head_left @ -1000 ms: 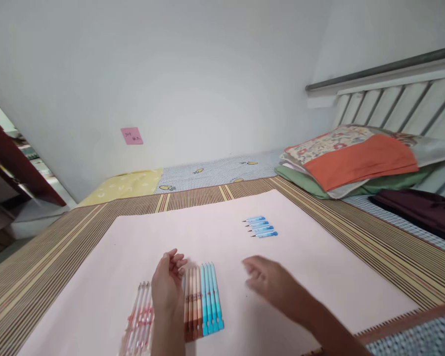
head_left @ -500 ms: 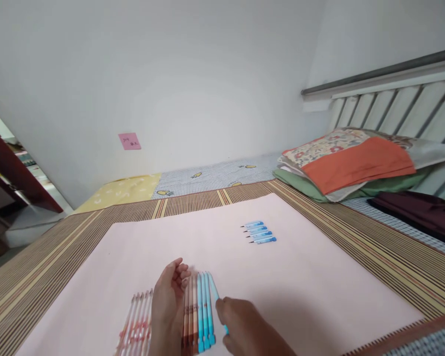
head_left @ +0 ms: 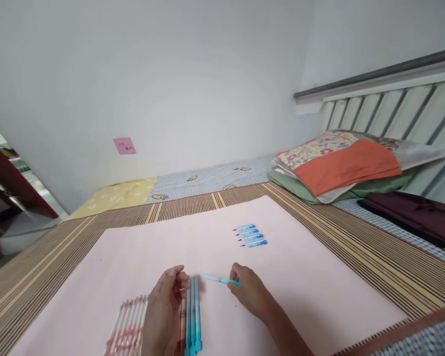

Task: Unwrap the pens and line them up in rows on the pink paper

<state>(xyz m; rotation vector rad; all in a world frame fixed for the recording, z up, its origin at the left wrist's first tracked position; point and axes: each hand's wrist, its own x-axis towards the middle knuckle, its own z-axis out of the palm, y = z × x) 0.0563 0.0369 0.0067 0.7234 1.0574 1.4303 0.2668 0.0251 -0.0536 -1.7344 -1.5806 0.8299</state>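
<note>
My right hand pinches one light-blue pen and holds it level just above the pink sheet. My left hand rests edge-on, fingers curled, over a row of pens. To its right lie the remaining blue pens, and orange ones are partly hidden under it. Several clear pens with pink print lie to its left. Farther out on the sheet sits a small row of blue pen caps.
The pink sheet lies on a striped woven mat covering a bed. Folded orange, floral and green bedding and a dark maroon cloth sit at the right by a slatted headboard. A pink note is stuck on the wall.
My right hand came down to the blue pens, took one from the row's right side, and lifted it away to the right. My left hand stayed on the pens.
</note>
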